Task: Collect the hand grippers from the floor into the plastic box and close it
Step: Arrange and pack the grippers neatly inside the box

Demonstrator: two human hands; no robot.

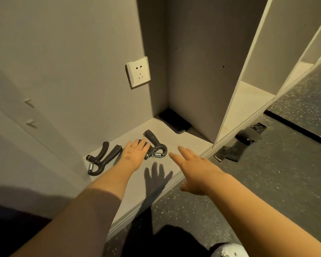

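Observation:
Two black hand grippers with steel springs lie on the pale bottom shelf [176, 145] of an open cabinet. One hand gripper [102, 158] rests at the left by the wall. The other hand gripper [157, 145] lies in the middle. My left hand [134, 153] reaches flat over it, fingers spread and touching its near handle, which they partly hide. My right hand [193, 167] hovers above the shelf's front edge, fingers apart and holding nothing. No plastic box is in view.
A dark flat phone-like object [175, 121] lies in the back corner of the shelf. Black cloth items [243, 140] lie on the dark speckled floor right of the cabinet divider [235, 89]. A wall socket [138, 72] sits above the shelf.

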